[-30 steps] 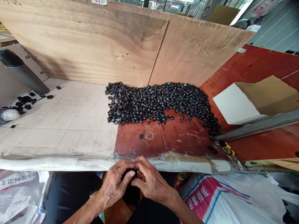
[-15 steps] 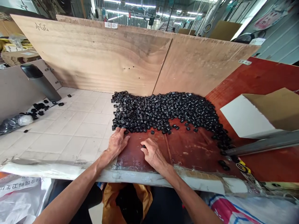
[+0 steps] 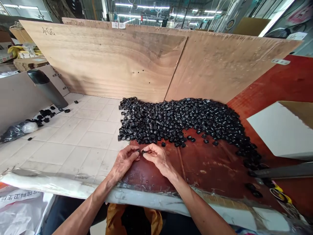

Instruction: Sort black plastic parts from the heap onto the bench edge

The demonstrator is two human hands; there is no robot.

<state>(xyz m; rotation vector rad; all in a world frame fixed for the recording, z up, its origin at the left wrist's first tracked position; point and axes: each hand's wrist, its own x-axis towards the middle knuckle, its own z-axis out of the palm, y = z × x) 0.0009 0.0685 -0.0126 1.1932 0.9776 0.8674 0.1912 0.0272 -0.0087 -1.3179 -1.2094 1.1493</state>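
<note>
My left hand (image 3: 125, 160) is closed in a pinch on a small black plastic part (image 3: 138, 150), mostly covered by the fingers. Close by on the right, my right hand (image 3: 156, 158) pinches another small black part (image 3: 143, 151) between thumb and forefinger. The two parts face each other a short way apart, just over the dark red sheet (image 3: 207, 163). Behind both hands spreads a large heap of small round black plastic parts (image 3: 171, 117), several of them lying loose at its front edge.
A wooden board (image 3: 110, 62) stands behind the heap. At the left are a grey bottle (image 3: 49, 89), loose black pieces and a plastic bag (image 3: 14, 131). To the right stand a white carton (image 3: 281, 130), a grey bar (image 3: 283, 172) and yellow-handled scissors (image 3: 281, 194). An orange-brown bag (image 3: 111, 218) hangs below the table edge.
My left hand has left the heap's front edge with a black part in its fingers. My right hand has moved left, bringing its part close to the left one. The view has shifted slightly.
</note>
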